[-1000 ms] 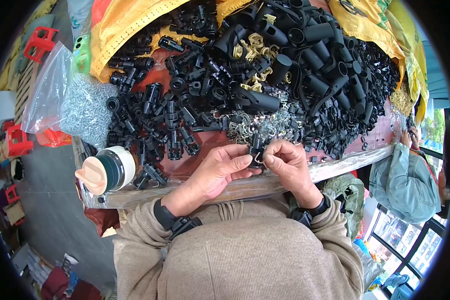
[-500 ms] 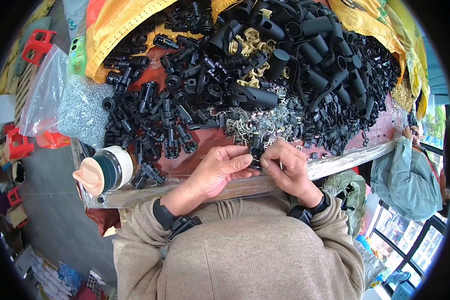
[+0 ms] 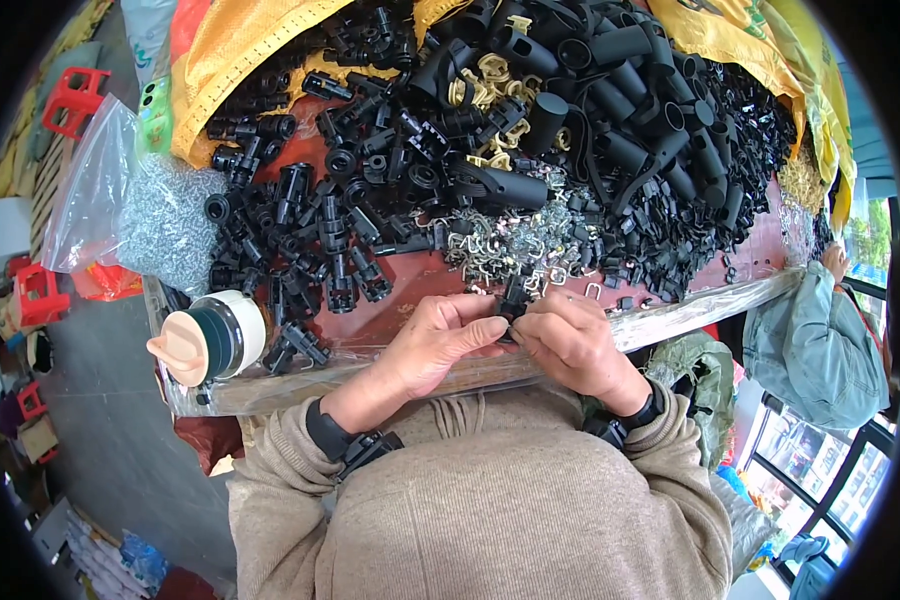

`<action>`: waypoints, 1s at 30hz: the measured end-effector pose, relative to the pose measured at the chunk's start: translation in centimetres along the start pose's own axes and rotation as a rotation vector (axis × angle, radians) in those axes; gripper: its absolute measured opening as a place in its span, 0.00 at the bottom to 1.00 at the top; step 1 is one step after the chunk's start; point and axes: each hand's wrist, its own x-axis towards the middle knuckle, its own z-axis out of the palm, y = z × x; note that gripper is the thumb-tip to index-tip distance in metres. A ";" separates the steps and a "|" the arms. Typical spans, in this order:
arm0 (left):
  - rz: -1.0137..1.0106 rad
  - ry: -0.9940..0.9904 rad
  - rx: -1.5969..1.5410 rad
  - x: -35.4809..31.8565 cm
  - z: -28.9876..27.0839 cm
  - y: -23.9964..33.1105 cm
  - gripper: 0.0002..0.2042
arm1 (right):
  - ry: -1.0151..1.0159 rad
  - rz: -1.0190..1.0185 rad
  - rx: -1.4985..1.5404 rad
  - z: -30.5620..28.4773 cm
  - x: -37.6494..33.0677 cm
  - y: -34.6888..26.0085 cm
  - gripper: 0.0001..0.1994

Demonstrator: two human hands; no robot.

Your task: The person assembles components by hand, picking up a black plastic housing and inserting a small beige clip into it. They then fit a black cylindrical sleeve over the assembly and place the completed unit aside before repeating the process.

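The left hand [image 3: 432,340] and right hand [image 3: 570,345] meet at the near edge of the worktop [image 3: 410,278], fingers of both pinched closed on 1 small black plastic part [image 3: 513,300] just below the pile of metal clips [image 3: 510,245].

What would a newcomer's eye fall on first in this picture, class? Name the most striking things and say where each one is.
First comes the huge heap of black plastic parts covering the upper half of the red table, with yellow sacking behind it. At the table's near edge, the left hand and right hand pinch one small black piece between them, beside a scatter of metal clips. A dark flask with a peach-coloured lid lies at the lower left.
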 end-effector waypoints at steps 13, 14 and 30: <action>0.064 0.101 -0.114 0.5 -0.5 1.1 0.13 | 0.005 0.446 0.666 -4.0 3.3 3.8 0.05; 0.081 0.130 -0.137 0.6 -0.9 1.0 0.13 | 0.026 0.317 0.357 -4.3 4.6 4.2 0.05; 0.142 0.139 -0.186 1.2 -1.8 1.7 0.12 | -0.125 0.287 0.059 -2.2 9.1 8.4 0.09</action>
